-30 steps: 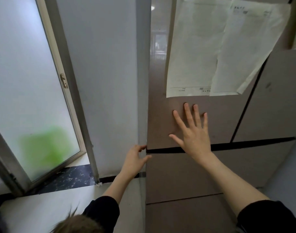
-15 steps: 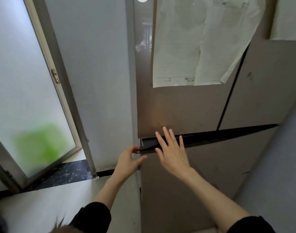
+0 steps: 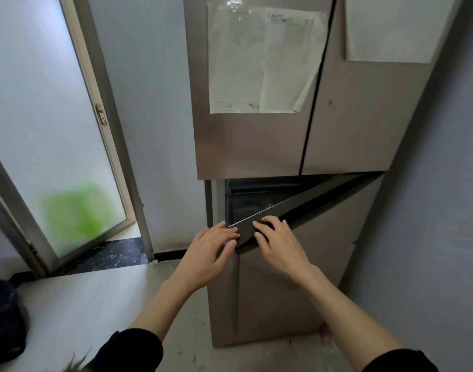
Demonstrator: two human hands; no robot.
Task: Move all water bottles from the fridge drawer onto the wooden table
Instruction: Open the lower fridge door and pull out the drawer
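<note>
A tall beige fridge (image 3: 351, 135) stands against the wall. Its lower compartment front (image 3: 297, 269) stands partly pulled out, with a dark gap (image 3: 246, 200) behind its top edge. My left hand (image 3: 211, 248) grips the near left corner of that top edge. My right hand (image 3: 278, 240) lies on the dark top edge just to the right, fingers curled over it. The inside is dark and no water bottles show. The wooden table is out of view.
Paper sheets (image 3: 262, 60) hang on the upper fridge doors. A frosted glass door (image 3: 42, 130) with a metal frame stands at the left. A dark bag (image 3: 4, 320) lies on the floor at the lower left. A grey wall (image 3: 439, 210) runs close on the right.
Both hands came down from the upper door to the lower front's top edge. That front has come out toward me, widening the dark gap. The view has tilted downward.
</note>
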